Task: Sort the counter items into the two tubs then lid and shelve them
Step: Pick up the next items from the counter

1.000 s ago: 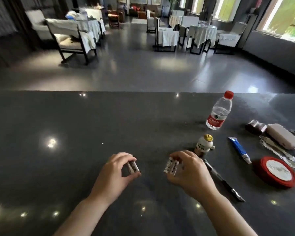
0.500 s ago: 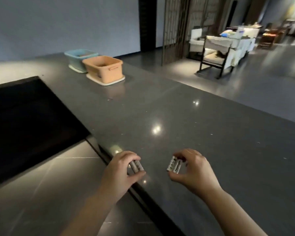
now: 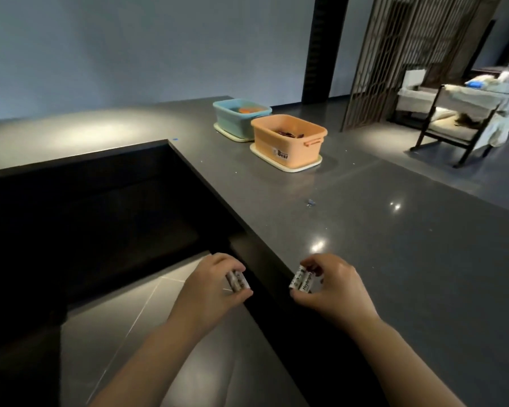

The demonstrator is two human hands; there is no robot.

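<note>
Gripping paired white cylindrical batteries point(image 3: 301, 282) in right hand point(image 3: 332, 286) and left hand point(image 3: 210, 284) at dark grey stone worktop point(image 3: 394, 245) edge, far from "Bear"-labelled orange plastic tub point(image 3: 288, 141).

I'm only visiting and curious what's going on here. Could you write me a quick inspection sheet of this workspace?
Surface: dark glossy counter, lamp glints on it.
Job's things: orange tub and blue tub, unlidded, each standing on a cream lid or tray, both holding items; small batteries in left hand, batteries in right.
Clutter: tiny scrap on the counter.
Hands: left hand and right hand each pinch batteries.
Cables: nothing seen.
Surroundings: slatted screen, chair, grey wall.
</note>
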